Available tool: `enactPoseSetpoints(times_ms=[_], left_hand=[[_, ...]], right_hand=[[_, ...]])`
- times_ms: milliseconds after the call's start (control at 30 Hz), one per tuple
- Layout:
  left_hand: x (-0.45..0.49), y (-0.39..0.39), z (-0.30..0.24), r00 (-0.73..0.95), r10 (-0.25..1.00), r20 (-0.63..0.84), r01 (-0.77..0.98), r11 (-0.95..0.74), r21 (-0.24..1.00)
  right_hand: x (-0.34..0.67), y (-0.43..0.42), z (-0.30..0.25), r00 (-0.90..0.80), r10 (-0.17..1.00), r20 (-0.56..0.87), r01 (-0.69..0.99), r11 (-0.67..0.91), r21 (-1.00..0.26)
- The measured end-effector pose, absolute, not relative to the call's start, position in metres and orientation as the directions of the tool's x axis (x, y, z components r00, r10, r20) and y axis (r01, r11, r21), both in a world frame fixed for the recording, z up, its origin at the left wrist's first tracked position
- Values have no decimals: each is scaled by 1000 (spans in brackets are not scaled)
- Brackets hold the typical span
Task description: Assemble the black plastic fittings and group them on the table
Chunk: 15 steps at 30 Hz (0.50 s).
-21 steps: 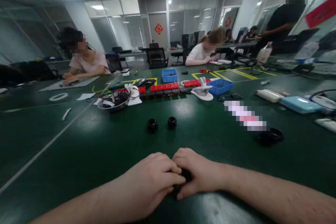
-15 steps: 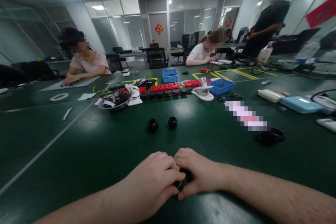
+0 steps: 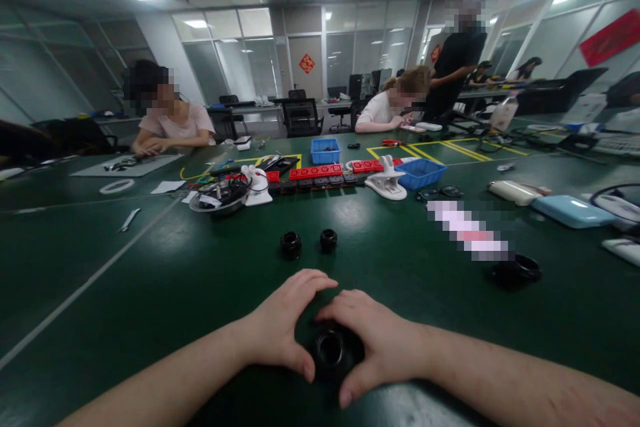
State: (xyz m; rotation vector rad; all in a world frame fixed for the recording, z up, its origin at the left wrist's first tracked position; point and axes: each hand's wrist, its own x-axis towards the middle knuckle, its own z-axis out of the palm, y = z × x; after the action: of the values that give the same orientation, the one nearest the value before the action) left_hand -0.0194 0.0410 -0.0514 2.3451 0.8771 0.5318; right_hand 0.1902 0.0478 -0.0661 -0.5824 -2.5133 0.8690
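Observation:
A dark, round black piece with a hole in its top (image 3: 331,347) sits on the green table in front of me. My right hand (image 3: 383,340) curves round its right side, fingers behind and thumb in front. On the left, my left hand (image 3: 285,320) is open, with thumb and fingers spread and its thumb tip close to the piece's left edge. Farther out stand two smaller glossy black ring-shaped pieces, one on the left (image 3: 291,245) and one on the right (image 3: 329,240). What exactly these pieces are I cannot make out.
A larger black ring-like item (image 3: 520,269) lies at right. Across the middle are a bowl of cables (image 3: 217,203), red power strips (image 3: 316,172), a white clip stand (image 3: 386,180) and a blue bin (image 3: 423,173). A small wrench (image 3: 130,220) lies left. Co-workers sit opposite; one person stands.
My left hand has come off the black piece and opened, moving left. The piece's top hole now shows. The standing person has shifted left in view.

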Motion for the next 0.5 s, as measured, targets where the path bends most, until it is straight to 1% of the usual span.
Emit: enactPoseSetpoints(times_ms=[67,133,200,233,300,367,500], left_hand=[[-19,43,-53,710,697,97,521,-614,593],[-15,42,-51,727,685,43,559,-626,543],[-11,39,-51,749,663,10,562,-643,521],[-9,38,-52,757,653,3,556,-647,522],[-6,36,-57,769,639,9,537,-654,532],[-3,34,-64,772,635,33,521,-661,540],[-1,35,-74,761,644,78,513,-671,535]], right_hand=[[192,45,-64,-765,542,348,224,731,-645],[193,42,-60,-690,552,468,193,764,-616],[194,39,-57,-656,527,541,175,803,-570],[194,37,-55,-664,504,552,169,821,-545],[192,35,-55,-724,448,524,166,851,-499],[190,33,-55,-784,411,466,174,866,-469],[188,34,-57,-819,427,384,234,859,-455]])
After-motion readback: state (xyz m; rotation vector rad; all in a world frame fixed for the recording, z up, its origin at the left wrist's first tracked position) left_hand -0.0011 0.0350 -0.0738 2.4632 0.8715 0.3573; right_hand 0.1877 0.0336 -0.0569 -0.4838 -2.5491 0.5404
